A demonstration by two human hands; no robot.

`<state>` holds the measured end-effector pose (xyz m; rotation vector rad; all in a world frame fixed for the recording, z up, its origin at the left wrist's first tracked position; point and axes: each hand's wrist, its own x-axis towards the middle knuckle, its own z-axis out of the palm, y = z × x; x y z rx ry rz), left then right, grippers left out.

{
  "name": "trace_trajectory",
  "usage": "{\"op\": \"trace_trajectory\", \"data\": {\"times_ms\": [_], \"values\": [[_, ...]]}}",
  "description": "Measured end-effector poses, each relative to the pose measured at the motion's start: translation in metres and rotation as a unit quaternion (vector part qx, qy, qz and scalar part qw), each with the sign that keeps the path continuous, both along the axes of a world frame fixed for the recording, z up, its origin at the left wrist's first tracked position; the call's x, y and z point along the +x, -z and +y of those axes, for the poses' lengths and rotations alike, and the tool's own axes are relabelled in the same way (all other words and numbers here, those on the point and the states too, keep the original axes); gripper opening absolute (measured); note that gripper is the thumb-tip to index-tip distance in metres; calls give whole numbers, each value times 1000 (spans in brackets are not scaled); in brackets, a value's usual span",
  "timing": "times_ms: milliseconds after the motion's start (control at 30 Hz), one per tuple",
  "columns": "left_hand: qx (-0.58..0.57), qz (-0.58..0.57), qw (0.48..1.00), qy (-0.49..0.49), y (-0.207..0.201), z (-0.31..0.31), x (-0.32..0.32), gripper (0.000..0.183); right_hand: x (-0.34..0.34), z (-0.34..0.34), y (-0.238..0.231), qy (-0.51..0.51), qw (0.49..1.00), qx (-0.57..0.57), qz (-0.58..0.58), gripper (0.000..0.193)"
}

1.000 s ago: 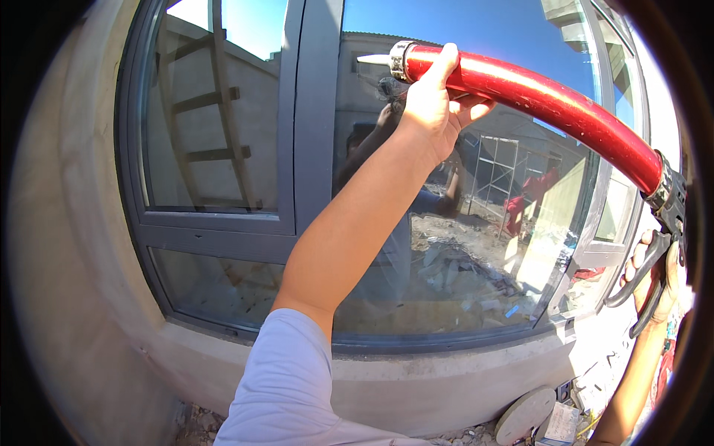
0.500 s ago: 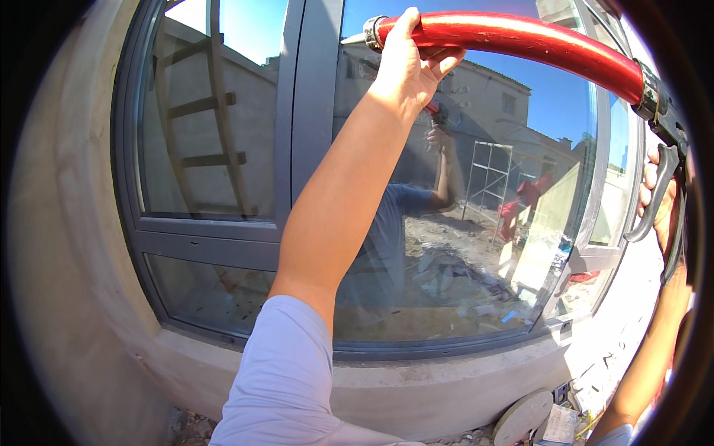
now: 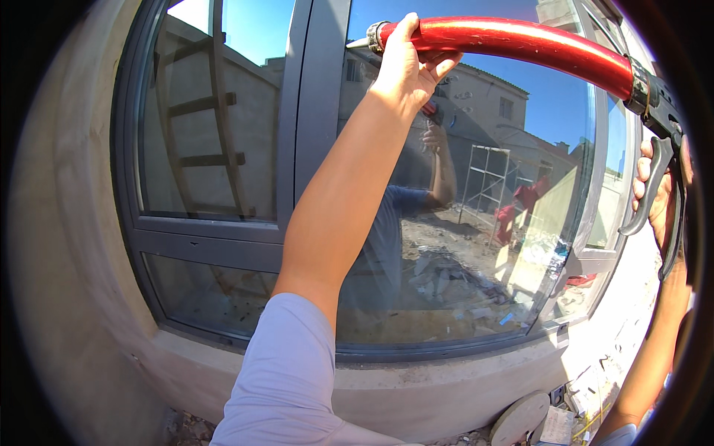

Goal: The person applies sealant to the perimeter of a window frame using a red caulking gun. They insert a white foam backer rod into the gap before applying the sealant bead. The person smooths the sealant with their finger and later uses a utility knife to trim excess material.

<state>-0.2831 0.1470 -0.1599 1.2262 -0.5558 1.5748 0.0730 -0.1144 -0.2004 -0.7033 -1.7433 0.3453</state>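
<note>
A red caulking gun with a long round barrel spans the upper right, held across the front of the window. My left hand is closed around the barrel's front end from below, thumb up along its near side. The pale nozzle points left, its tip at the edge between the glass pane and the grey window frame. At the right rim, my right hand grips the gun's black handle, fingers around the trigger lever; part of this hand is lost in the dark rim.
A plastered sill runs under the window. The glass reflects a ladder, a scaffold and a person's raised arm. Below at the right lie a round disc, a pale block and rubble. A plastered wall stands at left.
The nozzle end has shifted slightly down in the picture, still along the frame's edge. The gun's rear and my right hand have moved a little to the left. Both hands keep their hold.
</note>
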Motion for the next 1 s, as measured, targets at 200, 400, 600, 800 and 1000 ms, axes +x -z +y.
{"op": "trace_trajectory", "data": {"times_ms": [200, 400, 600, 800, 1000], "values": [[26, 1, 1000, 4, -3, 3, -4, 47, 6, -2, 13, 3, 1000, -9, 6, 48], [22, -12, 1000, 17, -2, 2, -4, 48, 15, -4, 21, 9, 1000, -13, 12, 48], [20, -12, 1000, 19, 1, 1, -4, 49, 14, -5, 12, 16, 1000, -11, 7, 47], [-6, -23, 1000, 6, 17, -2, -1, 49, 13, -9, 5, 23, 1000, -1, 3, 47], [-44, -35, 997, -45, 47, -25, 3, 48, 22, -8, 17, 21, 1000, 0, 2, 47]]}}
